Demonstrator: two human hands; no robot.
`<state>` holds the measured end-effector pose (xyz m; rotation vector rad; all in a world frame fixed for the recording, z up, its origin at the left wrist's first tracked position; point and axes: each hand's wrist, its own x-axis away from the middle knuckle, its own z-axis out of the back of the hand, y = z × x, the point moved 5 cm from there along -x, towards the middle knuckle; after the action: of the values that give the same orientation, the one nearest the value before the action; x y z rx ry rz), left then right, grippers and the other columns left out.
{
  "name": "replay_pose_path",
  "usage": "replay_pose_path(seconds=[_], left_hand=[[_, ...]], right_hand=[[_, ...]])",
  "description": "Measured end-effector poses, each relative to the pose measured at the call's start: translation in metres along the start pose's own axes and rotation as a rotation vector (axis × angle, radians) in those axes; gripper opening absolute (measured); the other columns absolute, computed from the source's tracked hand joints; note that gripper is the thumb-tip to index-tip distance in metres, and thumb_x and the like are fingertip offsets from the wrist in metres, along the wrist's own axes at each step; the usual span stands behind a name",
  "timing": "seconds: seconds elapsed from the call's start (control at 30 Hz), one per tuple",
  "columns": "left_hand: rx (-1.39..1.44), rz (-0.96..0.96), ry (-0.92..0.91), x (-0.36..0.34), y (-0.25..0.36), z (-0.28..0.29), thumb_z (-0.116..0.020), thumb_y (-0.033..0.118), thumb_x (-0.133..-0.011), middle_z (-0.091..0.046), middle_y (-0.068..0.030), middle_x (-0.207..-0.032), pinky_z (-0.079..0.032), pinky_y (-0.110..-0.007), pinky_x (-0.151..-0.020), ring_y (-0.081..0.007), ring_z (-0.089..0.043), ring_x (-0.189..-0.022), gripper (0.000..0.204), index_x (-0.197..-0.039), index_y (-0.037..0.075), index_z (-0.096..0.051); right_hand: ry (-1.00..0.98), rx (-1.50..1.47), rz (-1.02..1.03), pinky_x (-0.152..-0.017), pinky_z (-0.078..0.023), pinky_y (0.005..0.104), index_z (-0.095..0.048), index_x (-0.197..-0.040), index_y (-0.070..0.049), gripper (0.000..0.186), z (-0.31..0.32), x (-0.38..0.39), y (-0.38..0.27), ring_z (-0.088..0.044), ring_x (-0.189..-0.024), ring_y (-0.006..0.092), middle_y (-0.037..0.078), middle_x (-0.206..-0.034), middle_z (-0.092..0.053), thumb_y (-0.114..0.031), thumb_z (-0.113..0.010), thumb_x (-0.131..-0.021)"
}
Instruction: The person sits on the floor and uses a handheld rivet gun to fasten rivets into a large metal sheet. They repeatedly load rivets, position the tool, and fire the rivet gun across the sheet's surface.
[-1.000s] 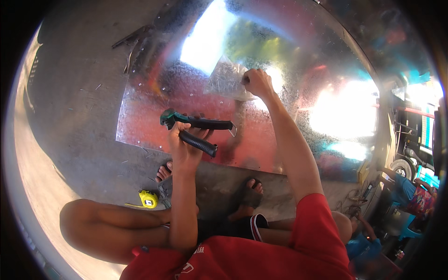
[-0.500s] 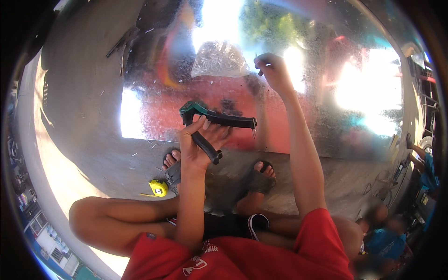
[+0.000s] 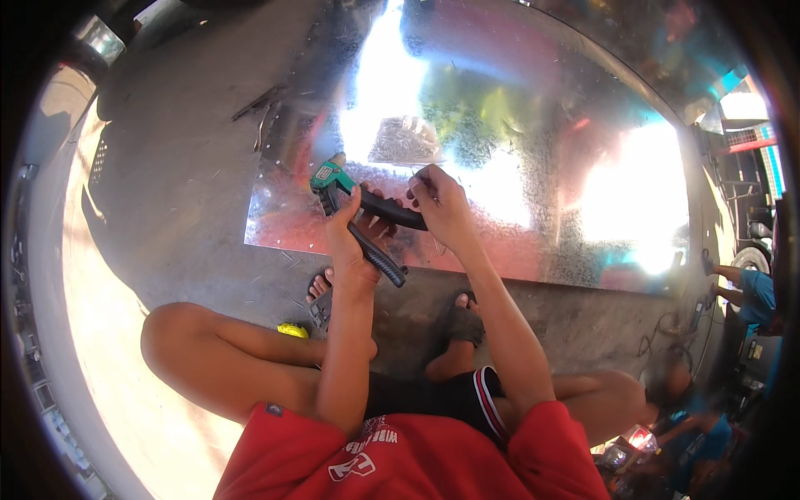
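I have the left hand point(image 3: 348, 242) closed around a green-and-black, two-handled hand riveter point(image 3: 390, 210), its thumb laid along the upper handle and its fingers wrapped behind. I see the riveter held above the near edge of a large, shiny, galvanized metal sheet point(image 3: 567, 250), toward that sheet's near left corner; its green head points up and left, the two black handles stand spread apart, and the tip of the lower one reaches about as far as the near edge. I hold the right hand point(image 3: 443, 207) just beside the free end of the upper handle, its fingers curled in toward the thumb; from this far off I cannot tell whether they pinch something small or touch the handle. Beyond both hands, I can make out a clear plastic bag of thin silvery pieces point(image 3: 404, 140) lying on the sheet, left of its middle, near a streak of glare. Off the near left corner, I see a bright yellow tape measure point(image 3: 292, 331) on the grey concrete floor point(image 3: 187, 167), partly hidden by the left leg. A dark, narrow bar point(image 3: 257, 102) lies on the floor beside the sheet's left edge.
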<state>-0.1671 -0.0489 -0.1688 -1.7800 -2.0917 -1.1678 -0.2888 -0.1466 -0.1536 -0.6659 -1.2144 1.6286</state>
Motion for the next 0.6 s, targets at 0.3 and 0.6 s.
replay_pose_path(seconds=[0.3,0.6], left_hand=[[0.134,-0.004,-0.315,0.041,-0.014,-0.036,-0.062,0.038,-0.092,-0.064,-0.0109,-0.097,-0.050,-0.038,-0.077,-0.0304,-0.063,-0.093,0.040,-0.111,0.003,-0.057],[0.255,0.002,-0.292,0.060,-0.017,-0.045,-0.063,0.031,-0.095,-0.052,-0.0029,-0.076,-0.046,-0.032,-0.056,-0.0188,-0.055,-0.063,0.025,-0.099,0.009,-0.054]], right_hand=[[0.109,-0.219,0.148,-0.060,-0.050,0.0253,-0.066,-0.096,0.006,0.015,0.046,0.017,-0.060,-0.065,-0.067,0.0132,0.009,-0.079,-0.068,-0.009,-0.065,-0.092],[0.037,-0.422,-0.222,-0.049,-0.039,0.0182,-0.059,-0.099,-0.001,0.018,0.007,0.067,-0.047,-0.050,-0.054,0.0036,0.001,-0.075,-0.061,-0.018,-0.056,-0.101]])
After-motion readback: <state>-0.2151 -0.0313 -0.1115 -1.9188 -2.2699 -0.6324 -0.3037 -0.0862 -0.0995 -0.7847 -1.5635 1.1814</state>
